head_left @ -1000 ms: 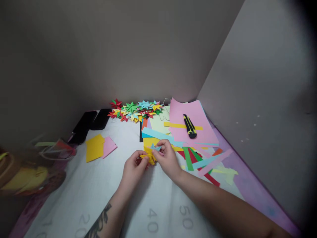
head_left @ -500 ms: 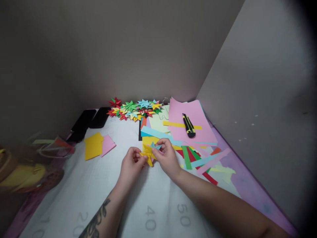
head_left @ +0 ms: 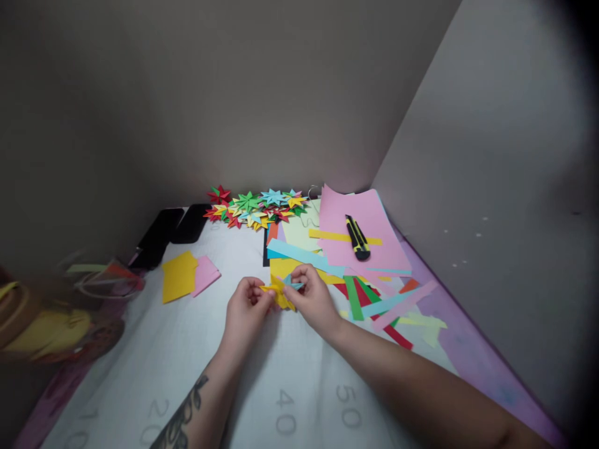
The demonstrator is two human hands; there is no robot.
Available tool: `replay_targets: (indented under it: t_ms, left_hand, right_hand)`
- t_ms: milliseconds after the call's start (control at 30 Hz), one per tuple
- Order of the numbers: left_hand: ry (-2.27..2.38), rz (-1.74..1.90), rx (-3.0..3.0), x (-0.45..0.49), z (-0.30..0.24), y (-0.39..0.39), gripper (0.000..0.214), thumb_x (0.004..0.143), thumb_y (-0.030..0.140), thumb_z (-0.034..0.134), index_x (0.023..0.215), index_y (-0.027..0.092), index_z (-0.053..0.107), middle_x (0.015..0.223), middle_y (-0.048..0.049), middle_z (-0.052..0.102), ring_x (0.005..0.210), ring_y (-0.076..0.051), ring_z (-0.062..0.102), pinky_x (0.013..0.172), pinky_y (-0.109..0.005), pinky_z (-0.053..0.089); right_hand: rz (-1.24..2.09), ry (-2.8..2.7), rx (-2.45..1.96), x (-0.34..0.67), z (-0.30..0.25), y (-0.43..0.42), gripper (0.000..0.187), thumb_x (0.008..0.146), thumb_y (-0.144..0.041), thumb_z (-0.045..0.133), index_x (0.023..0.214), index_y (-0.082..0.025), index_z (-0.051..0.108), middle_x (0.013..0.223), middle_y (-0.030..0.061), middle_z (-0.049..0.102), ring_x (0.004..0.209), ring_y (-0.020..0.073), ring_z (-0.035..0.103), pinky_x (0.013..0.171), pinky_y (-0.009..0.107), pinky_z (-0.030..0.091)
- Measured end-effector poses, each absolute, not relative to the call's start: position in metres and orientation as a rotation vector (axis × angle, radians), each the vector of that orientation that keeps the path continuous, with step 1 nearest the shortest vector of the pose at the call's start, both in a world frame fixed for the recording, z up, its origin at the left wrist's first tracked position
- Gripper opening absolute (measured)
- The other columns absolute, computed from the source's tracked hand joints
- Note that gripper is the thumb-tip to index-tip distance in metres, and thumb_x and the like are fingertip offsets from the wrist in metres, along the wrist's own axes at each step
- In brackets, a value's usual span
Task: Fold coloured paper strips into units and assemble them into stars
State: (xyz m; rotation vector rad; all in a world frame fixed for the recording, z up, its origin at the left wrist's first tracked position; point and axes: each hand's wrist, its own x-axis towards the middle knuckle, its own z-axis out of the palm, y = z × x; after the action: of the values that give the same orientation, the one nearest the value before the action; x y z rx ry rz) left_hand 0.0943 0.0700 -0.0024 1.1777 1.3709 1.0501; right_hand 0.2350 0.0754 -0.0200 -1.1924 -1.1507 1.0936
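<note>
Both my hands meet over the middle of the white mat [head_left: 196, 368]. My left hand [head_left: 244, 310] pinches the left side of a small folded paper star piece [head_left: 282, 292], yellow with a light blue point. My right hand [head_left: 312, 299] pinches its right side, fingers curled round the blue tip. The piece is held just above the mat, beside a spread of coloured paper sheets and strips [head_left: 369, 293].
A pile of finished paper stars [head_left: 255, 207] lies against the back wall. A yellow-black utility knife [head_left: 358, 237] rests on a pink sheet [head_left: 379, 249]. Yellow and pink squares [head_left: 187, 276] lie at left, two dark phones [head_left: 173, 231] behind them, a bag [head_left: 56, 312] at far left.
The hands have turned and shifted the folded piece slightly between the fingers; its yellow point now sits lower right. Nothing else on the mat has moved.
</note>
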Motion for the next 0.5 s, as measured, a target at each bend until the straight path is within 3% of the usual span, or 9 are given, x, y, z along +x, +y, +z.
replay_targets:
  t_ms: [500]
  left_hand:
    - [1.330, 1.106, 1.077, 0.0949, 0.0017, 0.0715, 0.023, 0.071, 0.029, 0.066, 0.078, 0.018, 0.048, 0.056, 0.0058, 0.057, 0.050, -0.010, 0.059, 0.049, -0.018, 0.041]
  right_hand:
    - [1.140, -1.174, -1.224, 0.2365, -0.0242, 0.0747, 0.025, 0.069, -0.020, 0.061, 0.088, -0.022, 0.045, 0.072, -0.0045, 0.049, 0.064, 0.0121, 0.055, 0.054, 0.022, 0.042]
